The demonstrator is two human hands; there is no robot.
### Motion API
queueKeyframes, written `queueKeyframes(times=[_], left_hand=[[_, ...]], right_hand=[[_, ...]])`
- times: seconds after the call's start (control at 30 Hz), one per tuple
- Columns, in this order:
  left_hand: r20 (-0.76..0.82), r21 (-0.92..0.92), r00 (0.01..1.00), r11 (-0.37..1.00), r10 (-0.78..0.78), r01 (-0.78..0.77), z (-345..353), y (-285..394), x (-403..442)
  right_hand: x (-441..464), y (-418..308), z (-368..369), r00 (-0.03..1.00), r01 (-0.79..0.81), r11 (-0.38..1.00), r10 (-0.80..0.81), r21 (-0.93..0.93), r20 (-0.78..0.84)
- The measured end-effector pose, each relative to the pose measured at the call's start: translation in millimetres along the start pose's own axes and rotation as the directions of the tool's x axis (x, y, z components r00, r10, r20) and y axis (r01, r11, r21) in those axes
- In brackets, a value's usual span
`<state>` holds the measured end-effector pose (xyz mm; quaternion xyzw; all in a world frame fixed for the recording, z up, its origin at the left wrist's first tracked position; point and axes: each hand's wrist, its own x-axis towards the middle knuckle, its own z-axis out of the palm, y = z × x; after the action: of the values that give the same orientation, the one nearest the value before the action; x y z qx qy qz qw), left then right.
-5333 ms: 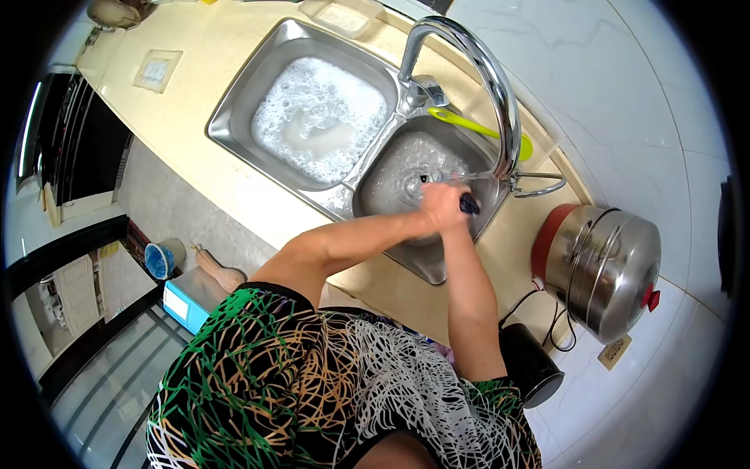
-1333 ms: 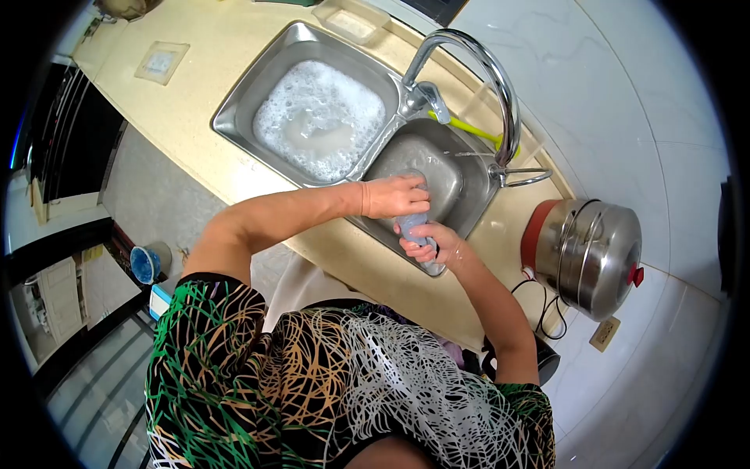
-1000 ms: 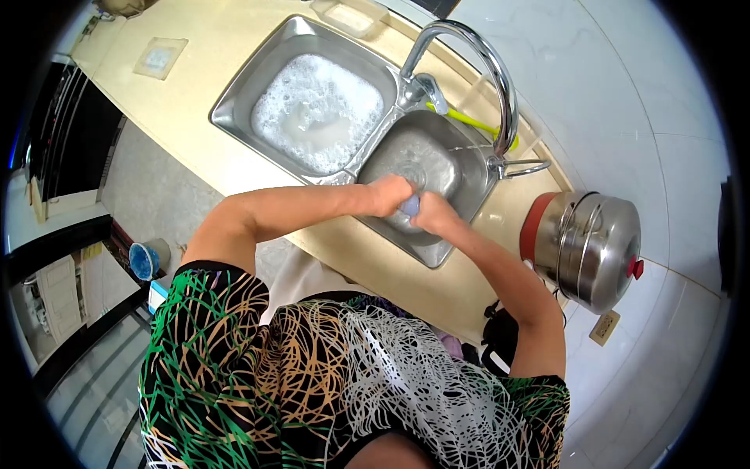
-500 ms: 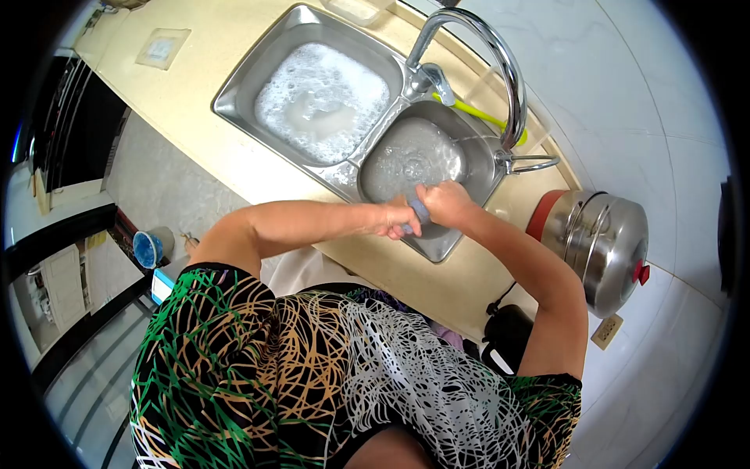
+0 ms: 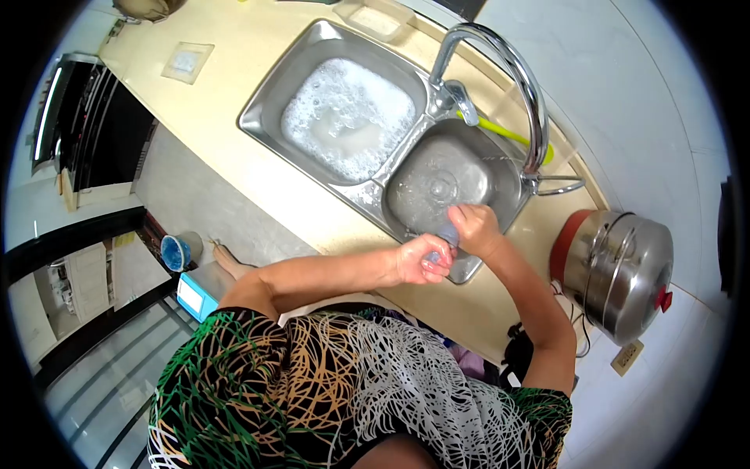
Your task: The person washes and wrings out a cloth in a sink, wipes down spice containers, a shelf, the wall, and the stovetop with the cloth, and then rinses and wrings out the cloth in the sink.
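Both my hands are over the near edge of the right sink basin (image 5: 461,172). My left hand (image 5: 424,259) is wrapped round one end of a small grey-blue wet cloth (image 5: 448,234), palm turned partly up. Gripping its other end is my right hand (image 5: 474,228), a closed fist to the right and slightly farther away. The cloth looks bunched and twisted between the two fists, and most of it is hidden by my fingers. Shallow water lies on the bottom of the right basin. White suds (image 5: 344,113) fill the left basin (image 5: 269,94).
A chrome faucet (image 5: 500,47) arches over the sink's far side, beside a yellow-green handle (image 5: 508,133). A steel pot (image 5: 637,273) with a red knob stands at the right by the wall. A clear plastic container (image 5: 375,19) sits behind the left basin. A blue bucket (image 5: 176,252) is on the floor.
The whole view has shifted, so the sink sits farther right and lower. My left hand has turned, showing more palm, while both hands stay on the cloth.
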<state>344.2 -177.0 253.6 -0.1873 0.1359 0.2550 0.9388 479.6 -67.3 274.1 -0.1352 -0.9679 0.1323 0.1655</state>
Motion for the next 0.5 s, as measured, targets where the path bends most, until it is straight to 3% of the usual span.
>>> queueKeyframes(times=[0.1, 0.3, 0.5], left_hand=[[-0.01, -0.022, 1.0, 1.0, 0.021, -0.021, 4, -4, -4], [0.016, -0.089, 0.998, 0.994, 0.062, -0.06, -9, -3, 2], [-0.003, -0.121, 0.994, 0.986, 0.113, -0.113, -15, 2, 4]], right_hand=[[0, -4, 4, 0.995, -0.017, 0.999, 0.022, 0.048, -0.097], [-7, -2, 28, 0.985, -0.106, 0.977, 0.128, 0.187, -0.112], [-9, 4, 45, 0.983, -0.131, 0.978, 0.15, 0.161, -0.109]])
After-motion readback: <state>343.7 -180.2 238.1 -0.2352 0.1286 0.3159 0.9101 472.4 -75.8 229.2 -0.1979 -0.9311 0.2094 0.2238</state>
